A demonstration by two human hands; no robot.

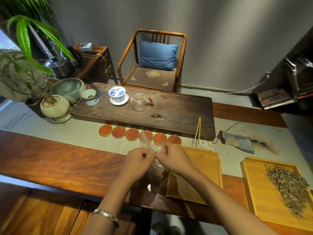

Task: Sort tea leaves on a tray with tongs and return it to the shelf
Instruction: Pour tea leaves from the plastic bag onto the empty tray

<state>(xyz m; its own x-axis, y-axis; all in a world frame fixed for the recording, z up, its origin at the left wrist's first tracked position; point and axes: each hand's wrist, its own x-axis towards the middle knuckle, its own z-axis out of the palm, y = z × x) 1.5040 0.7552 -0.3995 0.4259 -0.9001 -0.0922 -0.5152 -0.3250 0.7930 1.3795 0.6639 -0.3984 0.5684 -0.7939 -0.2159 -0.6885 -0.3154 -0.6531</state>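
Note:
My left hand [138,161] and my right hand [174,158] both pinch the top of a clear plastic bag [155,172] holding dark tea leaves, just left of a bare bamboo tray [208,167]. A second bamboo tray [254,189] at the right carries a pile of pale tea leaves [286,184]. Bamboo tongs [197,131] lean on the edge of the dark tea board [169,114], beyond the bare tray and untouched.
Several round red coasters [118,131] line the board's near edge. A gaiwan [117,94], glass pitcher [139,101] and strainer cup [89,96] stand on the board. Potted plants [54,106] and a bowl [69,89] sit at left, a cloth [237,139] at right, a chair [152,65] behind.

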